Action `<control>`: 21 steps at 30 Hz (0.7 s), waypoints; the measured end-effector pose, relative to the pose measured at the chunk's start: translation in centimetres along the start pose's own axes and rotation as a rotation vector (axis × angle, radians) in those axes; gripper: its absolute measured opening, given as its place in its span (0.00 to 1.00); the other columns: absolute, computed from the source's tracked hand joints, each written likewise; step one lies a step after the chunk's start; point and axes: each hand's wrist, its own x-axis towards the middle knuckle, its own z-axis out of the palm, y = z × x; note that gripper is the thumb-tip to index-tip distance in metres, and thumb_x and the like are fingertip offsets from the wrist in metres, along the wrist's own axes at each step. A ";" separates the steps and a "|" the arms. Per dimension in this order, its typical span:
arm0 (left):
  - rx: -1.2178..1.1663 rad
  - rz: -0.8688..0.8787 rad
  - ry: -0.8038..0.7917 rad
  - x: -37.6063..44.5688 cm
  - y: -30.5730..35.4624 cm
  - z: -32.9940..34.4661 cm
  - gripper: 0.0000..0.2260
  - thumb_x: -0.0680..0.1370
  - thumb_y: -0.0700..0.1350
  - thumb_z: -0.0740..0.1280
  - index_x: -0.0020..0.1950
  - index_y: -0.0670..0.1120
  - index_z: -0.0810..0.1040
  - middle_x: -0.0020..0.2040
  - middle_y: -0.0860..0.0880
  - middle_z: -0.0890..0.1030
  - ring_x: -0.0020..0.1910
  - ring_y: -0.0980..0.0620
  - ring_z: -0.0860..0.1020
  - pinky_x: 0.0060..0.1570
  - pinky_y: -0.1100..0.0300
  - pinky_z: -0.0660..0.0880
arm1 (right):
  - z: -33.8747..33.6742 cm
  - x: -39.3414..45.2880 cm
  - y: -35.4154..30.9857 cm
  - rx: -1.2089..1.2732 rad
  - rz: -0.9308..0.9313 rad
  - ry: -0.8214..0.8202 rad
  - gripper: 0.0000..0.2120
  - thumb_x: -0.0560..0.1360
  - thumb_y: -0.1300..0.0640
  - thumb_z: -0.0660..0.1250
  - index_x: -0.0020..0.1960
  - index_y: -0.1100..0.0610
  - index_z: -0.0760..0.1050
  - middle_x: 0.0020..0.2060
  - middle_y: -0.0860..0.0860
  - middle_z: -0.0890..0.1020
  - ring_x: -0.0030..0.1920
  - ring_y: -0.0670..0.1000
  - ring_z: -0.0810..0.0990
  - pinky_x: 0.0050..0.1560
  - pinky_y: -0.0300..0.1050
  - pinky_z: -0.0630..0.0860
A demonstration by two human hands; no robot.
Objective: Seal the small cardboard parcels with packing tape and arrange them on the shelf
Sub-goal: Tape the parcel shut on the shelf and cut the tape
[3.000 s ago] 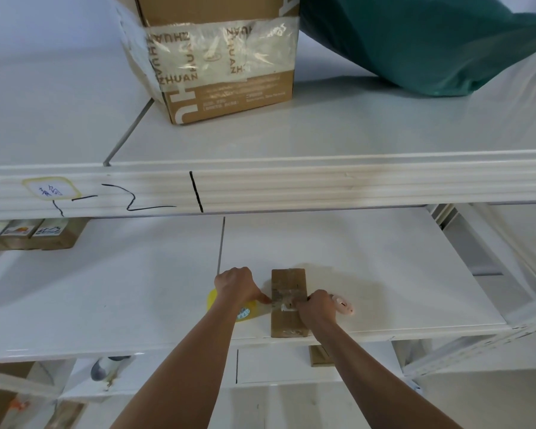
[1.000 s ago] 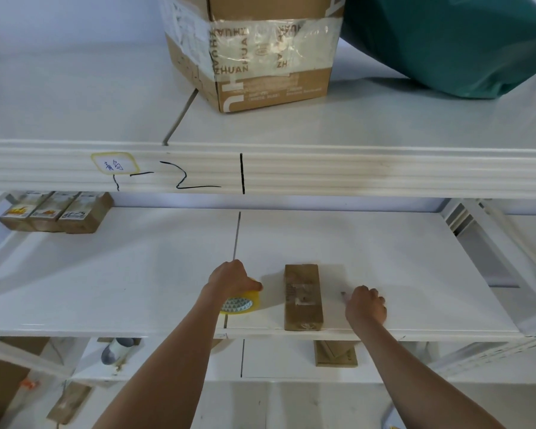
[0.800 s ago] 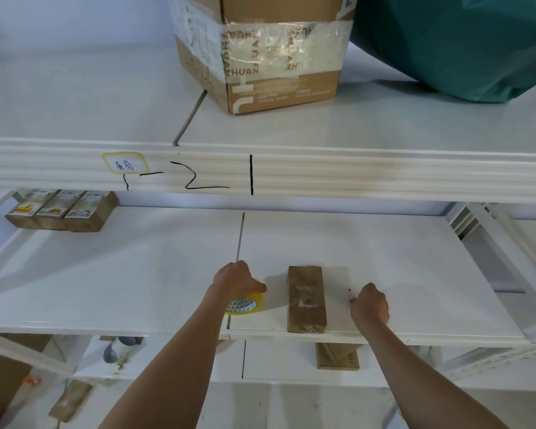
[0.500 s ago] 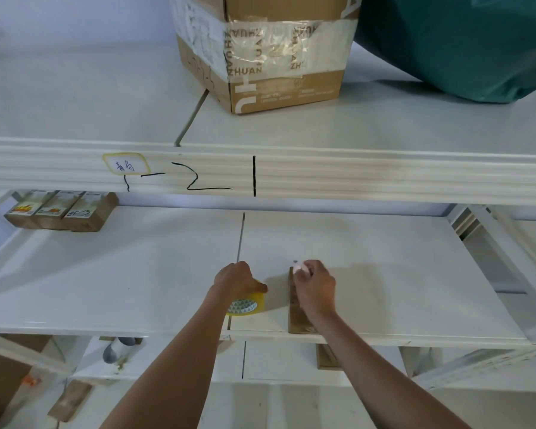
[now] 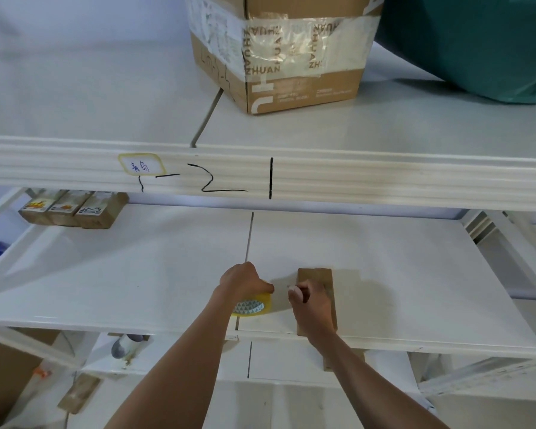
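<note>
Gripping the tape roll (image 5: 252, 306), left hand (image 5: 242, 280); right hand (image 5: 310, 305) on parcel (image 5: 317, 278)

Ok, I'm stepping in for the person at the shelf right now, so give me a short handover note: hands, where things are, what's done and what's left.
Left hand: grips the yellow tape roll on the middle shelf.
Right hand: over the small parcel, holding a small white tool whose kind I cannot tell.
Parcel: lies flat near the shelf's front edge, right of the roll.
Done: three small parcels stand in a row at the shelf's back left.
Left: whether this parcel's tape is finished cannot be seen; it is not yet placed with the row.
</note>
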 end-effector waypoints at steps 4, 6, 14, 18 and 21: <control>-0.008 0.008 0.005 0.0 -0.3 0.0 0.20 0.69 0.62 0.73 0.42 0.45 0.79 0.36 0.49 0.79 0.34 0.52 0.79 0.37 0.61 0.75 | -0.1 -0.1 0.2 -0.047 -0.013 -0.038 0.03 0.78 0.55 0.66 0.46 0.53 0.76 0.38 0.51 0.80 0.37 0.45 0.76 0.36 0.34 0.73; -0.013 0.015 0.007 0.0 -0.3 0.1 0.20 0.69 0.63 0.73 0.42 0.45 0.79 0.36 0.49 0.79 0.34 0.52 0.79 0.36 0.62 0.75 | -0.1 0.0 0.2 -0.039 -0.016 -0.059 0.04 0.77 0.55 0.67 0.44 0.54 0.75 0.36 0.51 0.80 0.35 0.44 0.75 0.35 0.34 0.73; -0.014 0.007 -0.004 -0.2 -0.2 0.0 0.19 0.69 0.62 0.72 0.40 0.46 0.78 0.35 0.50 0.79 0.33 0.53 0.78 0.34 0.63 0.74 | 0.1 -0.1 -0.1 -0.034 0.012 -0.046 0.04 0.75 0.56 0.69 0.43 0.54 0.76 0.36 0.51 0.81 0.34 0.43 0.75 0.35 0.35 0.73; -0.010 0.007 -0.002 -0.2 0.0 0.0 0.19 0.69 0.63 0.72 0.38 0.48 0.76 0.35 0.50 0.79 0.33 0.53 0.78 0.33 0.63 0.71 | 0.0 0.1 0.0 -0.019 0.026 -0.028 0.04 0.74 0.55 0.70 0.42 0.53 0.77 0.35 0.49 0.81 0.35 0.44 0.77 0.35 0.35 0.73; -0.009 0.008 -0.003 -0.2 0.1 0.0 0.19 0.70 0.63 0.72 0.39 0.47 0.77 0.35 0.50 0.79 0.33 0.53 0.78 0.33 0.64 0.71 | 0.1 0.1 0.0 -0.017 0.036 -0.032 0.04 0.74 0.55 0.70 0.42 0.53 0.77 0.35 0.50 0.81 0.35 0.45 0.77 0.36 0.37 0.74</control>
